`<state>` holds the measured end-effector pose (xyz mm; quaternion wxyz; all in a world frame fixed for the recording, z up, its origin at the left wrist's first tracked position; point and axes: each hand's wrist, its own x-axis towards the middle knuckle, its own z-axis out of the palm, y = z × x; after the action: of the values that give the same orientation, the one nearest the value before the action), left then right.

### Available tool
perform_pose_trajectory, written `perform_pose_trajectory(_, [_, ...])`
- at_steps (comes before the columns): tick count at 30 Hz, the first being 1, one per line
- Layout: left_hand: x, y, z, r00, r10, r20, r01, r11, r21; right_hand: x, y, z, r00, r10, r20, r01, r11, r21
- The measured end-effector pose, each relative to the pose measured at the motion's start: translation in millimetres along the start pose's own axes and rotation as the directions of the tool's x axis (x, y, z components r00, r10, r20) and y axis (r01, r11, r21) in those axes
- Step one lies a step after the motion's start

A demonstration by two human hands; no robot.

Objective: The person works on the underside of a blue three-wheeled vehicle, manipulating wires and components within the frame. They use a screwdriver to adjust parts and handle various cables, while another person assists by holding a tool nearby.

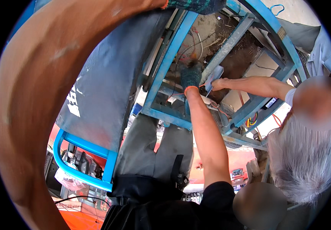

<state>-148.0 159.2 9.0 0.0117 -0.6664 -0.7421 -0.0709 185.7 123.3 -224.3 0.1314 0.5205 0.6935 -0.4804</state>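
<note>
My left hand (200, 5) wears a dark green knit glove with an orange cuff. It lies at the top of a blue metal frame (173, 61), cut off by the picture's edge, so its grip is hidden. My right hand (191, 77), gloved alike, reaches down inside the frame with its fingers closed. What it holds is blurred; thin wires (200, 42) run just beyond the fingertips. Close to its right, a co-worker's bare hand (220, 84) grips a flat grey-white piece (214, 76) beside a diagonal bar of the frame.
A dark padded panel (100, 76) stands at the left, above a bright blue tubular rail (85, 176). Orange and yellow wires (252, 120) hang at the frame's lower right. The co-worker (307, 153) leans in from the right. Dirt and straw (238, 50) show through the frame.
</note>
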Motion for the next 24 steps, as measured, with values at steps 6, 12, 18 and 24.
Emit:
perform_pose_trajectory(6, [-1, -5, 3, 0.993, 0.061, -0.098, -0.075, 0.987, -0.143, 73, -40, 35, 0.872, 0.192, -0.451, -0.284, 0.948, -0.146])
perform_pose_trajectory(12, [-5, -6, 6, 0.984, 0.108, -0.141, -0.115, 0.992, -0.043, 114, -13, 44, 0.94, 0.178, -0.291, -0.214, 0.972, -0.094])
perform_pose_trajectory(18, [-6, -8, 5, 0.988, 0.097, -0.121, -0.107, 0.991, -0.082, 116, -11, 16, 0.988, -0.125, -0.095, 0.071, 0.894, -0.443])
perform_pose_trajectory(24, [-4, -6, 8, 0.987, 0.112, -0.112, -0.124, 0.986, -0.108, 87, 14, 32, 0.945, -0.029, -0.326, -0.002, 0.996, -0.093])
